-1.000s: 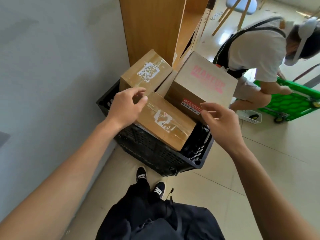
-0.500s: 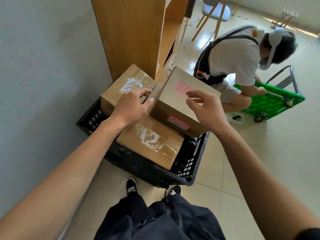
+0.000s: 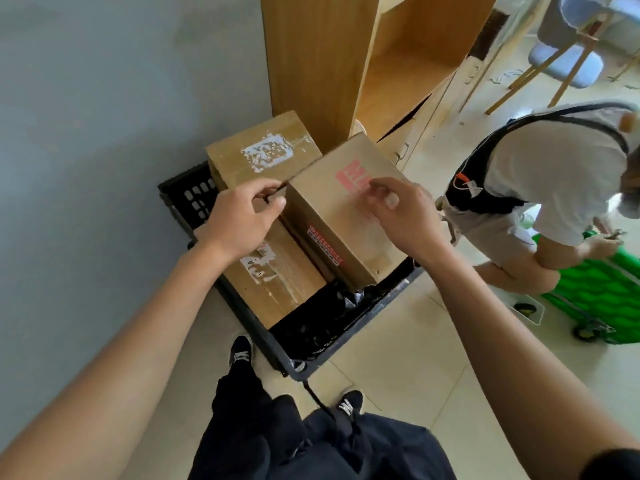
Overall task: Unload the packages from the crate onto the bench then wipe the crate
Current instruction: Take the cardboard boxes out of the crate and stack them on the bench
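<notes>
Both hands have closed in on the red-printed box [image 3: 341,216] since a second ago, left hand [image 3: 239,220] curling round its near-left corner, right hand [image 3: 403,216] loosely curled on top, box still in the crate [image 3: 349,341], lift looks imminent.

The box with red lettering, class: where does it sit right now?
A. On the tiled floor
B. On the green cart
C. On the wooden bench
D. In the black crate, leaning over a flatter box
D: the box with red lettering rises tilted out of the black crate, over the flatter box.
</notes>
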The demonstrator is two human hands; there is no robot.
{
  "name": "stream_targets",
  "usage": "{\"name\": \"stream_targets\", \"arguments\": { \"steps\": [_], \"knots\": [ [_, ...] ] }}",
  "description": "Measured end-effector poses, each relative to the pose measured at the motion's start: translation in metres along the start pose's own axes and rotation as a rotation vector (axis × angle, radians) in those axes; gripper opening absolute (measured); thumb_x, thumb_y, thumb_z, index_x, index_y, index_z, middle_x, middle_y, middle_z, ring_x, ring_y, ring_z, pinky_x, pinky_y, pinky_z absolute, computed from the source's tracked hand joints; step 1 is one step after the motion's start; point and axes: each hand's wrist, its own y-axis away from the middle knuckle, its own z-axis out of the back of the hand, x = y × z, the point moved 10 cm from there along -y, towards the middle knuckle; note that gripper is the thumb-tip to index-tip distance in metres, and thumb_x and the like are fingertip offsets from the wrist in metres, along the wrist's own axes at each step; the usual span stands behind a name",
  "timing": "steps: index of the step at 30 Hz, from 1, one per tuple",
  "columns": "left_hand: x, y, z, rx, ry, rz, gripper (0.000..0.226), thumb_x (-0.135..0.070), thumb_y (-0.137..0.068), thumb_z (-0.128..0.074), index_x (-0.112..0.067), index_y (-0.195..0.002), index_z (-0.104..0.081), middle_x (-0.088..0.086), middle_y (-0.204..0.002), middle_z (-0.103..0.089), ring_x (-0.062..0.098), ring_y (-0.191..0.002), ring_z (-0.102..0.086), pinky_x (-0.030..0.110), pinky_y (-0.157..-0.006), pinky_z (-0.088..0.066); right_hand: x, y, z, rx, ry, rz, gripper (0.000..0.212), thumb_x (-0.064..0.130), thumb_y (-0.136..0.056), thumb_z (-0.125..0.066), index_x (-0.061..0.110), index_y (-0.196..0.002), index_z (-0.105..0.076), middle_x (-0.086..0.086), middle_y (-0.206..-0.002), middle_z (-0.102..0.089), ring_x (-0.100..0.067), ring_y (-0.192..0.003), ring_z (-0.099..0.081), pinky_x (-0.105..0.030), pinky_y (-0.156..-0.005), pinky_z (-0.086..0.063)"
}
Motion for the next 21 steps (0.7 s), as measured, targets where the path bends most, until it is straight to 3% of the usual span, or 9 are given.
{"name": "stream_targets", "arguments": {
  "steps": [3,5,8,11,14,18,21],
  "knots": [
    [0.011,0.024,0.004,-0.082,-0.008,0.099,0.033,-0.038,-0.097,-0.062,-0.029,-0.129,-0.066,-0.020,-0.116,-0.064,-0.008,-0.086,-0.064,0.005,-0.077,-0.041,-0.001,-0.012,0.001,0.056,0.063,0.062,0.031,0.033,-0.097,-0.058,0.029,-0.126,-0.066,0.011,-0.129,-0.064,-0.021,-0.123,-0.051,-0.051,-0.105,-0.040],
    [0.021,0.039,0.006,-0.133,0.006,0.163,0.035,-0.035,-0.098,-0.062,-0.027,-0.132,-0.064,-0.012,-0.129,-0.063,-0.013,-0.097,-0.062,0.004,-0.086,-0.041,-0.003,-0.023,0.001,0.084,0.071,0.082,0.034,0.031,-0.096,-0.057,0.028,-0.129,-0.064,0.009,-0.137,-0.060,-0.025,-0.131,-0.046,-0.053,-0.108,-0.036],
    [0.036,0.056,0.009,-0.189,-0.011,0.246,0.039,-0.035,-0.098,-0.063,-0.025,-0.136,-0.061,-0.006,-0.140,-0.060,0.006,-0.128,-0.052,0.025,-0.106,-0.036,-0.003,-0.039,0.000,0.109,0.089,0.123,0.040,0.033,-0.097,-0.057,0.025,-0.136,-0.060,0.004,-0.146,-0.054,-0.026,-0.136,-0.043,-0.053,-0.112,-0.034],
    [0.051,0.069,0.014,-0.243,-0.018,0.320,0.041,-0.033,-0.099,-0.063,-0.023,-0.138,-0.060,-0.004,-0.144,-0.056,0.012,-0.135,-0.047,0.030,-0.111,-0.035,-0.008,-0.055,0.001,0.123,0.030,0.126,0.045,0.037,-0.098,-0.052,0.021,-0.141,-0.056,0.000,-0.144,-0.056,-0.025,-0.132,-0.049,-0.049,-0.110,-0.039],
    [0.066,0.077,0.017,-0.294,-0.042,0.377,0.039,-0.031,-0.100,-0.062,-0.021,-0.137,-0.060,-0.003,-0.146,-0.053,0.013,-0.136,-0.043,0.028,-0.109,-0.031,-0.023,-0.067,-0.004,0.183,-0.032,0.082,0.045,0.039,-0.101,-0.053,0.028,-0.145,-0.049,0.002,-0.138,-0.060,-0.018,-0.118,-0.056,-0.040,-0.100,-0.045],
    [0.072,0.071,0.012,-0.330,-0.095,0.381,0.038,-0.030,-0.100,-0.062,-0.020,-0.137,-0.061,-0.004,-0.147,-0.050,0.014,-0.139,-0.037,0.029,-0.111,-0.026,-0.037,-0.084,-0.014,0.288,-0.107,-0.023,0.051,0.048,-0.100,-0.050,0.033,-0.148,-0.045,0.006,-0.141,-0.058,-0.015,-0.124,-0.057,-0.046,-0.103,-0.047],
    [0.075,0.068,0.010,-0.371,-0.130,0.407,0.040,-0.027,-0.099,-0.063,-0.020,-0.138,-0.061,-0.002,-0.150,-0.048,0.016,-0.141,-0.033,0.029,-0.112,-0.022,-0.044,-0.098,-0.025,0.399,-0.236,-0.093,0.037,0.057,-0.096,-0.049,0.043,-0.128,-0.062,0.019,-0.113,-0.072,-0.002,-0.100,-0.069,-0.047,-0.096,-0.054]
  ]
}}
